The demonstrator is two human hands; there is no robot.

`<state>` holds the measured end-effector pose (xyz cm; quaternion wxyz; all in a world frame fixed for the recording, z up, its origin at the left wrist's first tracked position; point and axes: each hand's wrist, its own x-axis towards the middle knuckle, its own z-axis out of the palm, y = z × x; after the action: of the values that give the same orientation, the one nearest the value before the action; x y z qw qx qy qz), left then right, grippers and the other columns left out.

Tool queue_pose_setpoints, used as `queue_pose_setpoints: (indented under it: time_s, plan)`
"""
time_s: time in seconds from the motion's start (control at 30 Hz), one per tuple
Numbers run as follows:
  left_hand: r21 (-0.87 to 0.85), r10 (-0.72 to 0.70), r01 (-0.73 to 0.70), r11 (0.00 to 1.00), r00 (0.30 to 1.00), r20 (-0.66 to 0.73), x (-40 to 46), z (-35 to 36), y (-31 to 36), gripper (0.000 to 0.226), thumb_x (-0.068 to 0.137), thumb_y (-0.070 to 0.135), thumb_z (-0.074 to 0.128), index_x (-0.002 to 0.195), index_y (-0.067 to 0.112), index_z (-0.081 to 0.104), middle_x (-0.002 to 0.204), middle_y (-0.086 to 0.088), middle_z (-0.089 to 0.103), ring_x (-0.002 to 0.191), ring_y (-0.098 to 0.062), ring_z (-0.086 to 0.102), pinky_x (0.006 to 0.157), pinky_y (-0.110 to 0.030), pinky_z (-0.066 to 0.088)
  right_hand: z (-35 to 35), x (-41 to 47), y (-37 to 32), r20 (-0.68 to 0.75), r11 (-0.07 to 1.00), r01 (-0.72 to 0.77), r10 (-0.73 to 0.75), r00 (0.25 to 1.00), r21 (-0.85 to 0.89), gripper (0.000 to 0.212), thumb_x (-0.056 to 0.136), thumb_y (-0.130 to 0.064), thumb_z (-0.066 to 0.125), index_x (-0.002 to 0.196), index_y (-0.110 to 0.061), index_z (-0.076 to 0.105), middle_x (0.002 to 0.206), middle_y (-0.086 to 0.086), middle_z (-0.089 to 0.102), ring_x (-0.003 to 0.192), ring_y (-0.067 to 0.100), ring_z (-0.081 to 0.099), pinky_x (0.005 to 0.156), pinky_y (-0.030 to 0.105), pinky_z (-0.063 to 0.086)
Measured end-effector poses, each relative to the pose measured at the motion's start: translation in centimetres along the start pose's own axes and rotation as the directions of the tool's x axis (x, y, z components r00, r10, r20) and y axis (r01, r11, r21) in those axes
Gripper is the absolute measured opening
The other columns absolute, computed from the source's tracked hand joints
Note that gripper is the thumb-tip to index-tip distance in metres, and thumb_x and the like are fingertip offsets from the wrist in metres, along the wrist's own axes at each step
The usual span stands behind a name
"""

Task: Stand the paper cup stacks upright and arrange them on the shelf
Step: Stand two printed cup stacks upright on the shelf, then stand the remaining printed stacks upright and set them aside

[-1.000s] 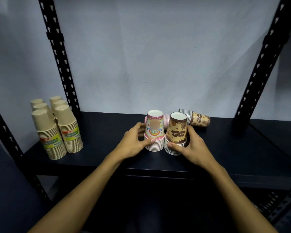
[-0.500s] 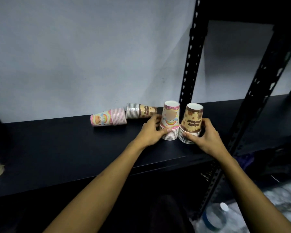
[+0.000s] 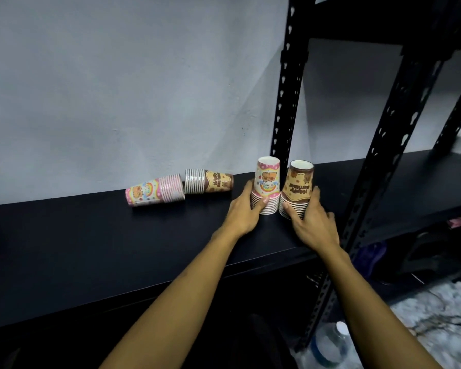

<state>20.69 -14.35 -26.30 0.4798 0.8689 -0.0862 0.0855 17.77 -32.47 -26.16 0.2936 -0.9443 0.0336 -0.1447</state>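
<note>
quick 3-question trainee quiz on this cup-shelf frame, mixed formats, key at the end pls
1. True or false: the left hand grips the pink cup stack, standing rims-down.
2. How many cup stacks lie on their sides on the shelf?
3. The right hand holds: A) the water bottle B) the brown cup stack C) the shelf post

Key: 1 true; 2 two, the lying pink stack and the lying brown stack; 3 B.
</note>
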Motion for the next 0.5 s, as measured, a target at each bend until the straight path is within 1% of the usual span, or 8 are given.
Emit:
queue_pose_setpoints:
  time_s: [0.07, 0.13, 0.2, 0.23, 0.3, 0.4, 0.43, 0.5]
  plan:
    - [0.043, -0.052, 0.051, 0.998, 0.998, 0.028, -0.7, -0.2, 0.0, 0.087, 0.095, 0.045, 0.061, 0.16, 0.021, 0.008, 0.156, -0.008, 0.042, 0.142, -0.03, 0.042, 0.113, -0.045, 0.037, 0.1, -0.5, 0.0, -0.021, 0.996, -0.023, 0.022, 1.0, -0.082, 0.11, 0.087, -0.078, 0.041, 0.158, -0.004, 0.001, 0.155, 0.021, 0.039, 0.139, 0.036, 0.042, 0.114, 0.053, 0.027]
    - [0.142, -0.093, 0.085, 0.986, 0.995, 0.046, -1.8, -0.5, 0.0, 0.093, 0.094, 0.046, 0.062, 0.16, 0.019, 0.001, 0.159, -0.011, 0.035, 0.145, -0.032, 0.035, 0.116, -0.048, 0.034, 0.2, -1.2, 0.2, -0.053, 0.987, -0.057, 0.05, 0.997, -0.15, 0.112, 0.083, -0.081, 0.044, 0.156, -0.001, 0.015, 0.155, 0.022, 0.039, 0.142, 0.035, 0.038, 0.114, 0.051, 0.027]
    - [0.351, -0.062, 0.045, 0.935, 0.997, 0.036, -3.5, -1.0, -0.1, 0.082, 0.098, 0.045, 0.055, 0.159, 0.013, 0.011, 0.16, -0.013, 0.031, 0.147, -0.03, 0.03, 0.119, -0.043, 0.027, 0.4, -2.0, 0.6, -0.059, 0.978, -0.083, 0.073, 0.996, -0.193, 0.101, 0.083, -0.079, 0.047, 0.148, -0.002, 0.038, 0.154, 0.019, 0.04, 0.145, 0.033, 0.033, 0.118, 0.049, 0.025]
    - [0.44, -0.027, 0.007, 0.898, 0.999, 0.039, -4.4, -1.3, -0.3, 0.073, 0.1, 0.045, 0.05, 0.157, 0.011, 0.02, 0.16, -0.012, 0.031, 0.149, -0.028, 0.027, 0.12, -0.04, 0.022, 0.7, -2.5, 0.7, -0.053, 0.973, -0.088, 0.078, 0.996, -0.212, 0.095, 0.085, -0.077, 0.045, 0.146, -0.004, 0.042, 0.156, 0.017, 0.038, 0.147, 0.031, 0.03, 0.121, 0.048, 0.021]
    - [0.519, 0.012, -0.045, 0.854, 0.998, 0.068, -6.2, -2.3, -0.9, 0.063, 0.102, 0.049, 0.041, 0.154, 0.013, 0.032, 0.162, -0.009, 0.029, 0.151, -0.024, 0.021, 0.122, -0.037, 0.014, 1.1, -3.6, 0.9, -0.046, 0.966, -0.088, 0.079, 0.996, -0.243, 0.089, 0.09, -0.073, 0.038, 0.15, -0.007, 0.038, 0.161, 0.014, 0.031, 0.152, 0.028, 0.02, 0.124, 0.046, 0.012]
    - [0.556, -0.008, -0.049, 0.83, 0.995, 0.1, -8.4, -4.3, -2.0, 0.064, 0.101, 0.056, 0.035, 0.154, 0.021, 0.034, 0.164, -0.004, 0.025, 0.153, -0.02, 0.016, 0.124, -0.038, 0.011, 1.8, -5.7, 0.1, -0.038, 0.962, -0.077, 0.07, 0.997, -0.262, 0.08, 0.097, -0.065, 0.03, 0.155, -0.01, 0.03, 0.165, 0.011, 0.023, 0.155, 0.027, 0.009, 0.124, 0.048, 0.004]
    - [0.571, -0.012, -0.048, 0.82, 0.995, 0.101, -9.1, -5.2, -2.4, 0.064, 0.1, 0.059, 0.035, 0.154, 0.023, 0.034, 0.164, -0.003, 0.025, 0.153, -0.019, 0.016, 0.124, -0.038, 0.011, 2.0, -6.4, -0.4, -0.019, 0.964, -0.079, 0.076, 0.997, -0.254, 0.075, 0.099, -0.061, 0.029, 0.156, -0.011, 0.028, 0.166, 0.011, 0.02, 0.155, 0.028, 0.007, 0.123, 0.05, 0.006]
    - [0.608, -0.028, -0.034, 0.794, 0.995, 0.092, -10.2, -7.2, -3.1, 0.066, 0.098, 0.064, 0.034, 0.153, 0.027, 0.035, 0.164, -0.002, 0.026, 0.152, -0.019, 0.018, 0.124, -0.04, 0.014, 2.4, -7.6, -1.8, 0.03, 0.967, -0.081, 0.091, 0.995, -0.242, 0.066, 0.103, -0.052, 0.028, 0.156, -0.013, 0.025, 0.166, 0.014, 0.017, 0.154, 0.034, 0.004, 0.119, 0.055, 0.017]
